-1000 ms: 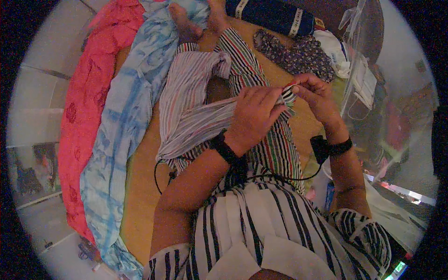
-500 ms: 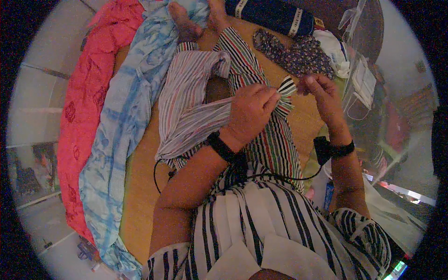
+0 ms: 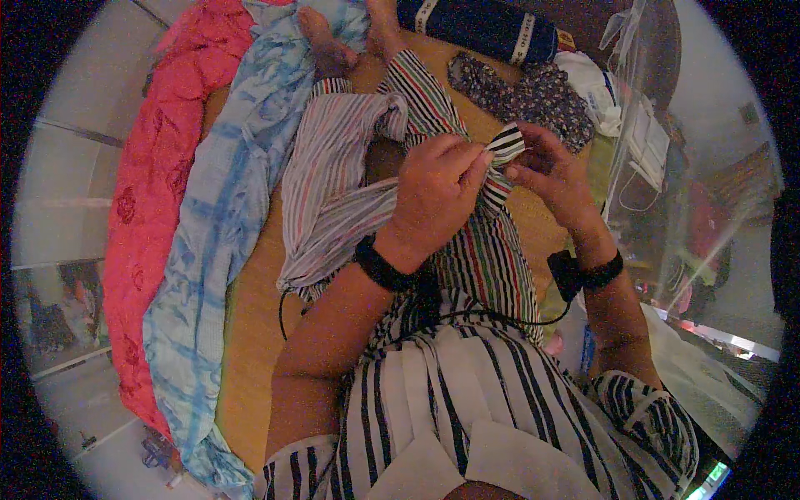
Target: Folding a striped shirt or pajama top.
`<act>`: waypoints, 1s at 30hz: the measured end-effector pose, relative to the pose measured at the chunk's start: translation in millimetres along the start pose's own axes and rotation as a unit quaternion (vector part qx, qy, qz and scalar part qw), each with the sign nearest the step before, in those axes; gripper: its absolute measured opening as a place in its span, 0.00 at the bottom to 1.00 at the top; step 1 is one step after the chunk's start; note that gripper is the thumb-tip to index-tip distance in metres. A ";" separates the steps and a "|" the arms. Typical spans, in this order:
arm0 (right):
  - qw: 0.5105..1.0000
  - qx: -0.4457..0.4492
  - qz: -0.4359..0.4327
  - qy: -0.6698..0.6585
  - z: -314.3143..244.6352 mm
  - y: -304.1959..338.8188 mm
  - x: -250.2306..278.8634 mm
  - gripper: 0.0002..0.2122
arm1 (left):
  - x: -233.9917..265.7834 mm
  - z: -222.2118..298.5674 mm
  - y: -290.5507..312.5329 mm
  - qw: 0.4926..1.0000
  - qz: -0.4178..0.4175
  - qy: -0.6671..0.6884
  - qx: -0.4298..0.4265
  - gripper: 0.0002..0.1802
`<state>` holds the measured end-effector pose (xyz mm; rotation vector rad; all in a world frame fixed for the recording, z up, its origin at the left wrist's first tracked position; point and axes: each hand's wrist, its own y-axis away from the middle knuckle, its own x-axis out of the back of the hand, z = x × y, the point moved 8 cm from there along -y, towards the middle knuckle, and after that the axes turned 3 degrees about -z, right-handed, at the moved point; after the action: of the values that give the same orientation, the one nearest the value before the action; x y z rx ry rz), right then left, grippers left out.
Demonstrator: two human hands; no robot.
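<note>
A striped garment (image 3: 333,192) with red, black and white stripes lies bunched on a yellowish mat (image 3: 250,333) in front of me. My left hand (image 3: 433,196) grips a folded edge of it at the centre. My right hand (image 3: 554,179) pinches the same striped edge (image 3: 506,143) from the other side, so the cloth is held up between both hands. Each wrist wears a black band, and a thin black cable (image 3: 500,321) runs between them.
A red cloth (image 3: 154,192) and a pale blue patterned cloth (image 3: 217,225) lie in long strips at the left. A dark floral cloth (image 3: 533,96), a navy bundle (image 3: 479,25) and a white item (image 3: 587,83) sit at the top. Two bare feet (image 3: 333,42) show at the top.
Both hands have shifted slightly along the striped edge. The pinched fold now stands higher between the fingers, showing black and white stripes.
</note>
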<state>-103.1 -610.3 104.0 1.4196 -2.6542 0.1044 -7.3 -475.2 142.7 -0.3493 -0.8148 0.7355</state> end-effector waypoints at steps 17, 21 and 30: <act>0.997 -0.057 -0.047 0.018 24.8 1.3 31.4 0.11 | -22.8 15.5 24.7 0.994 -0.086 0.049 -0.044 0.08; 0.990 -0.066 -0.105 0.062 30.3 16.2 27.6 0.15 | -45.8 19.5 41.6 0.987 -0.143 0.019 -0.075 0.06; 0.970 -0.164 -0.166 0.061 31.9 43.9 11.0 0.11 | -57.4 31.8 54.1 0.986 -0.128 0.000 -0.107 0.07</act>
<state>-148.2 -598.8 74.1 1.6498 -2.1728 -0.2599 -82.6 -477.6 103.3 -0.4278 -0.9209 0.4090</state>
